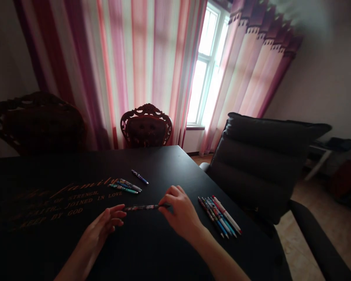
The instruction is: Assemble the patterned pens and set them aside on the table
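Observation:
My right hand (178,210) pinches the end of a patterned pen (143,207), which lies almost level just above the black tabletop (163,168). My left hand (108,222) rests nearby, its fingertips close to the pen's far tip and holding nothing. Beyond the hands, a small bunch of colourful pens (125,186) lies together, with a single dark blue pen (139,176) just behind it. To the right of my right hand sits a larger group of several slim pens (219,214), side by side.
Gold lettering (67,199) covers the table's left part. Beyond the far edge stand carved wooden chairs (146,127) before striped curtains (140,58) and a bright window (206,66). A dark padded office chair (263,160) stands close to the right table edge.

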A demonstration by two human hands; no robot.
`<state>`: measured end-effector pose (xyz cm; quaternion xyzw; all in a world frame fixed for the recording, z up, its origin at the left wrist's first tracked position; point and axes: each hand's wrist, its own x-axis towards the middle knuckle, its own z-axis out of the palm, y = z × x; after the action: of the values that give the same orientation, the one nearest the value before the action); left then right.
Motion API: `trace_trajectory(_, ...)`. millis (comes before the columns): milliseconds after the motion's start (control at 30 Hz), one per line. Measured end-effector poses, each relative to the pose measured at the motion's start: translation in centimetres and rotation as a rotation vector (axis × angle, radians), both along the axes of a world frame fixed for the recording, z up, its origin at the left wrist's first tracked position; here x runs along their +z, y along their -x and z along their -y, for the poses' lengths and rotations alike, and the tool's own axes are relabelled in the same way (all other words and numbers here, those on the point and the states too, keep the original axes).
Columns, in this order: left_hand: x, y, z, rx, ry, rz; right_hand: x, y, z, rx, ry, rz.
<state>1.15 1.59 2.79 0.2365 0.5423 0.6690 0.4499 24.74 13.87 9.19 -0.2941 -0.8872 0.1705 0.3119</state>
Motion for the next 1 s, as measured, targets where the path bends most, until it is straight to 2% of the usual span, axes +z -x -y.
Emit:
trace_trajectory(100,0.0,-0.1,0.0,0.043,0.033,-0.087,-1.1,-3.8,0.1,-0.268,-0.067,0.049)
trace_trajectory(167,-0.1,0.0,-0.1,0.043,0.037,-0.102,-2.8,-6.8,0.2,-0.433,-0.100,0.084)
trace_trajectory(267,-0.4,0.2,-0.2,0.019,0.047,-0.102,-5.8,-10.6,0.4,-0.588,-0.149,0.131)
trace_trajectory(400,-0.5,0.1,-0.4,0.009,0.063,-0.111,-8.3,-12.8,1.0,-0.665,-0.189,0.223)
trace_trajectory(567,-0.2,-0.5,0.0,0.014,0.043,-0.187,-9.0,-12.6,1.2,-0.726,-0.295,0.299)
trace_trajectory(633,-0.1,-0.6,0.3,0.016,0.030,-0.245,-8.7,-11.8,0.9,-0.703,-0.348,0.275)
trace_trajectory(733,-0.1,-0.9,0.4,0.022,0.008,-0.360,-7.6,-8.9,0.0,-0.531,-0.349,0.228)
trace_trajectory(867,-0.9,-1.5,0.2,0.002,-0.031,-0.437,-5.4,-1.5,-0.9,-0.284,-0.236,0.230)
trace_trajectory(1000,-1.9,-1.8,0.1,-0.012,-0.046,-0.593,-3.2,5.9,-1.5,-0.198,-0.123,0.203)
